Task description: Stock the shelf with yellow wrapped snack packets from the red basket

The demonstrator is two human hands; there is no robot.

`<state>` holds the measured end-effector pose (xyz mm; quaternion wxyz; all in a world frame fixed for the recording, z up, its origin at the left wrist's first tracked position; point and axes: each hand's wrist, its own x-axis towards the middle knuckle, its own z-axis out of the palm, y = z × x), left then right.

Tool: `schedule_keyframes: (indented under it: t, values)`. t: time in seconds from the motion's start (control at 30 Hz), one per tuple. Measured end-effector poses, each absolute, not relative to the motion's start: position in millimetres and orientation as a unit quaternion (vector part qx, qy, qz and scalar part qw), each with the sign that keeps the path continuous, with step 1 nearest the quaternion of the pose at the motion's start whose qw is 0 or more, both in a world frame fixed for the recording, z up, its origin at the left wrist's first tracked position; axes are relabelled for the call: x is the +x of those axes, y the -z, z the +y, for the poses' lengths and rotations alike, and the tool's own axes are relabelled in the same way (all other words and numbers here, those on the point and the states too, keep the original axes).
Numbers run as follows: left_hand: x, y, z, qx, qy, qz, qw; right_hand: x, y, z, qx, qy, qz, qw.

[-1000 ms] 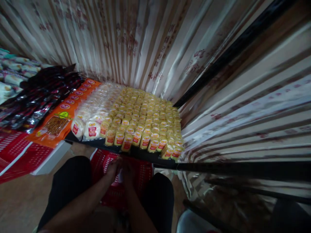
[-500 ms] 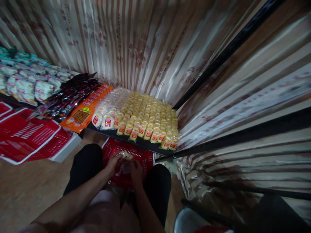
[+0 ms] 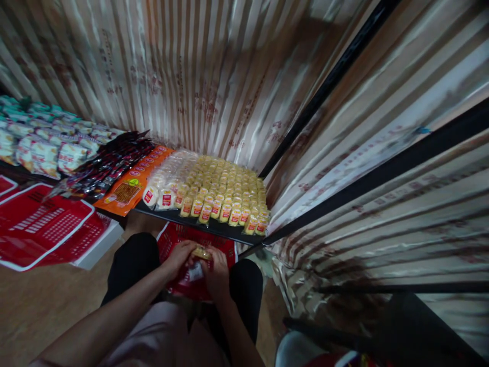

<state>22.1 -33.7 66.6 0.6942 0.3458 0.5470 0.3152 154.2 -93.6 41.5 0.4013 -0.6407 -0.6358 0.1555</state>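
Between my hands, over a red plastic basket (image 3: 168, 235), is a small yellow wrapped snack (image 3: 200, 253). My left hand (image 3: 182, 256) closes on its left end, while the fingers of my right hand (image 3: 217, 267) grip the right end. Just below it a whitish piece (image 3: 195, 271) shows; whether it lies in the basket or hangs from the hands I cannot tell. Beyond the basket, rows of similar yellow wrapped snacks (image 3: 225, 191) with red labels stand on a black shelf (image 3: 187, 219).
Left along the shelf are clear packs with white contents (image 3: 166, 199), an orange snack bag (image 3: 128, 188), dark shiny packets (image 3: 110, 165) and white-and-orange bags (image 3: 46, 155). Another red basket (image 3: 42, 224) stands left. Black poles (image 3: 328, 204) and striped sheeting (image 3: 214, 76) enclose the right and back.
The view has shifted slightly. My right hand has turned, with its fingers now over the snack's right end, and the whitish piece below shows more brightly.
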Motion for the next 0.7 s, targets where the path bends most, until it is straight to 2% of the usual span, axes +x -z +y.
schedule_keyframes:
  t: [0.2,0.33,0.47,0.7]
  values:
    - [24.3,-93.5,-25.4,0.421,-0.232,0.508,0.714,163.9,-44.0,-93.2,-0.646,-0.143,-0.629,0.409]
    - [28.5,-108.7,-18.5,0.433,-0.220,0.494,0.721,166.2,-43.7,-87.4,-0.672,-0.267,-0.510,0.466]
    - [36.5,-107.6,-12.3,0.433,-0.260,0.485,0.714,167.2,-45.3,-78.6,-0.601,-0.420,-0.417,0.537]
    - [48.5,-85.0,-9.7,0.436,-0.305,0.492,0.689,162.7,-46.8,-70.7,-0.572,-0.482,-0.317,0.583]
